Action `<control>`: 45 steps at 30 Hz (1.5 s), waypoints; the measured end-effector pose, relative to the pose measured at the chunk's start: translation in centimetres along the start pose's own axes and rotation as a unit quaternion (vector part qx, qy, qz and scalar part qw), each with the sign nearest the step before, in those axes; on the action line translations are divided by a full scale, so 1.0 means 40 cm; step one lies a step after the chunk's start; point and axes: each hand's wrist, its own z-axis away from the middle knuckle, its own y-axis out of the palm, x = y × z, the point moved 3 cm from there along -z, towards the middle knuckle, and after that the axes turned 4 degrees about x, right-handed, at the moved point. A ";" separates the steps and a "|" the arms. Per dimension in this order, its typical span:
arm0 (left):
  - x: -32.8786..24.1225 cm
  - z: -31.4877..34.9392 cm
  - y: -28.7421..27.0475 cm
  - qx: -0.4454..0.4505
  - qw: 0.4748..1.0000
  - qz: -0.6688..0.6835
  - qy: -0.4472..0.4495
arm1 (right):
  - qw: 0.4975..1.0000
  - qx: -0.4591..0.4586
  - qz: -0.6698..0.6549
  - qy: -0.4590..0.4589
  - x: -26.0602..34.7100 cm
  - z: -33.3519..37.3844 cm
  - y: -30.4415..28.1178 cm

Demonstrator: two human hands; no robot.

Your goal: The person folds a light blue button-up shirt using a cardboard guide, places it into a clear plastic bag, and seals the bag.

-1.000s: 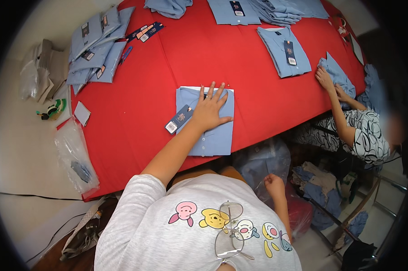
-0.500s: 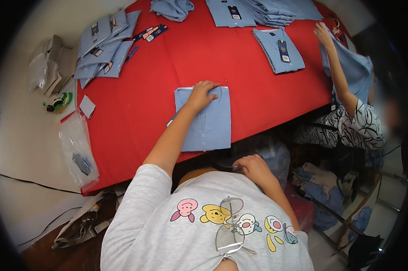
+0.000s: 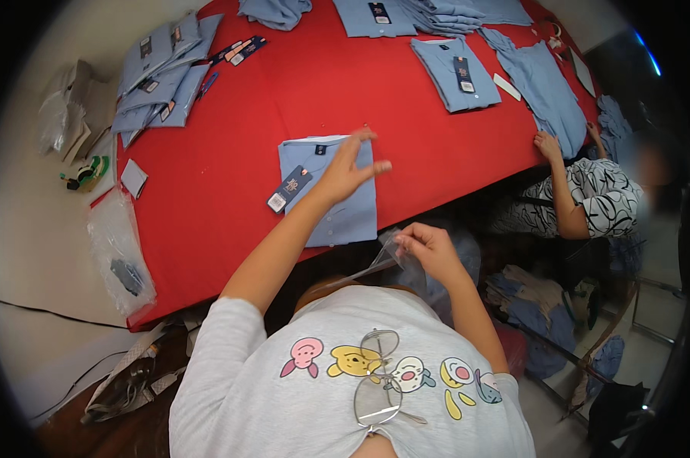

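Note:
A folded light blue shirt (image 3: pixel 345 221) lies at the near edge of the table, its dark hang tag (image 3: pixel 290 191) face up on the left side. Over the shirt's upper right part is my left hand (image 3: pixel 349 172), fingers spread and nothing held; whether it touches the cloth I cannot tell. My right hand (image 3: pixel 430 248), just off the table edge in front of my body, pinches a clear plastic bag (image 3: pixel 387 256). The bag's lower part trails down toward my lap.
Bagged blue shirts (image 3: pixel 158 80) pile up at the far left of the red table (image 3: pixel 230 153). Another tagged folded shirt (image 3: pixel 458 75) lies at far right. A co-worker's hands (image 3: pixel 549 145) hold a blue garment (image 3: pixel 539 88) on the table's right end. Loose tags (image 3: pixel 242 49) lie far left.
My right hand has come up with the clear bag. My left hand has lifted and spread its fingers, and the shirt's tag now lies face up. The co-worker's garment is now laid on the table.

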 end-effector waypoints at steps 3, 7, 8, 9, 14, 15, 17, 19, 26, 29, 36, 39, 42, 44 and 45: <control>-0.153 0.151 0.073 0.287 0.904 0.278 -0.151 | 0.992 -0.050 -0.118 -0.022 0.009 -0.026 -0.072; -0.129 0.269 0.139 0.257 0.908 0.252 -0.214 | 0.966 -0.135 -0.212 -0.057 0.029 -0.097 -0.108; -0.124 0.274 0.130 0.194 0.918 0.253 -0.235 | 0.967 -0.201 -0.127 -0.095 0.038 -0.096 -0.118; -0.133 0.276 0.110 0.127 0.925 0.252 -0.256 | 0.955 -0.262 -0.043 -0.134 0.058 -0.098 -0.119; -0.158 0.291 -0.012 -0.109 0.909 0.309 -0.256 | 0.844 -0.274 0.311 -0.341 0.250 -0.024 -0.008; -0.169 0.291 -0.029 -0.113 0.909 0.308 -0.257 | 0.824 -0.261 0.342 -0.370 0.271 -0.023 0.023; -0.196 0.296 -0.064 -0.122 0.909 0.303 -0.258 | 0.794 -0.256 0.376 -0.403 0.291 -0.043 0.080; -0.213 0.307 -0.100 -0.138 0.915 0.273 -0.264 | 0.871 -0.246 0.255 -0.339 0.241 -0.101 0.072; -0.151 0.398 -0.222 -0.201 0.928 0.203 -0.241 | 0.959 -0.143 -0.213 -0.122 0.103 -0.242 -0.049; -0.131 0.426 -0.248 -0.203 0.938 0.180 -0.216 | 0.952 -0.148 -0.238 -0.126 0.111 -0.236 -0.015; -0.145 0.445 -0.298 -0.273 0.937 -0.207 -0.067 | 0.936 -0.129 -0.310 -0.109 0.147 -0.200 0.063; -0.218 0.405 -0.283 -0.214 0.967 -0.114 -0.084 | 0.962 -0.070 -0.207 -0.162 0.216 -0.139 0.134; -0.207 0.334 -0.239 -0.121 0.939 0.276 -0.167 | 0.960 -0.063 0.007 -0.273 0.245 -0.075 0.248; -0.227 0.294 -0.228 -0.105 0.935 0.300 -0.156 | 0.849 -0.103 0.320 -0.407 0.302 -0.029 0.300; -0.239 0.278 -0.225 -0.099 0.933 0.310 -0.153 | 0.860 -0.066 0.345 -0.370 0.298 -0.014 0.317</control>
